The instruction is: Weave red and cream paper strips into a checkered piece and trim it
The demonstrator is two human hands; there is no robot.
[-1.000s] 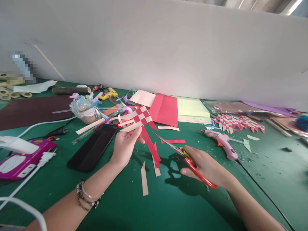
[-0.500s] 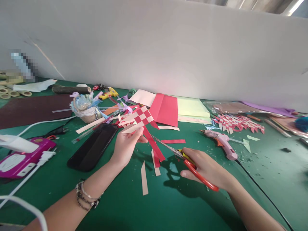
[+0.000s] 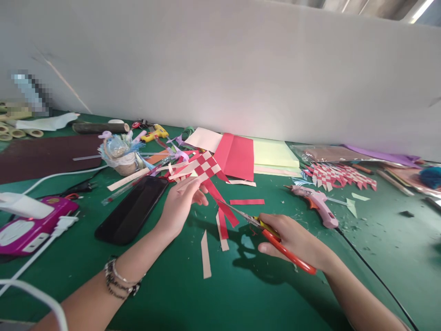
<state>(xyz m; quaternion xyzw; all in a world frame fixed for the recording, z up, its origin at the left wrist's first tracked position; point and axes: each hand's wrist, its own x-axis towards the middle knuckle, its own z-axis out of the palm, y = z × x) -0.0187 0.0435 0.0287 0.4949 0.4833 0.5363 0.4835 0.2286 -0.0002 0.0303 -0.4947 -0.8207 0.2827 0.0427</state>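
My left hand (image 3: 182, 200) pinches a woven paper piece (image 3: 206, 166) in a red and pale pink check, with loose strip ends sticking out. One red strip (image 3: 218, 197) hangs from it toward the lower right. My right hand (image 3: 289, 239) grips scissors (image 3: 274, 236) with red and yellow handles; their blades reach the hanging red strip. Whether the blades are apart is hard to make out. Below lie cut strips, among them a pale pink strip (image 3: 206, 257). Farther back lies a loose red strip (image 3: 247, 202).
A black phone (image 3: 132, 209) lies left of my left hand. On the right are a pink glue gun (image 3: 319, 204) with its cord and finished checked pieces (image 3: 341, 176). Red paper (image 3: 237, 156) and pale yellow sheets (image 3: 275, 154) lie behind. A magenta power strip (image 3: 34, 225) stands left.
The woven piece has turned slightly in my left hand, and its lower pale strip no longer juts out over the fingers. The scissor blades now meet the red strip lower down.
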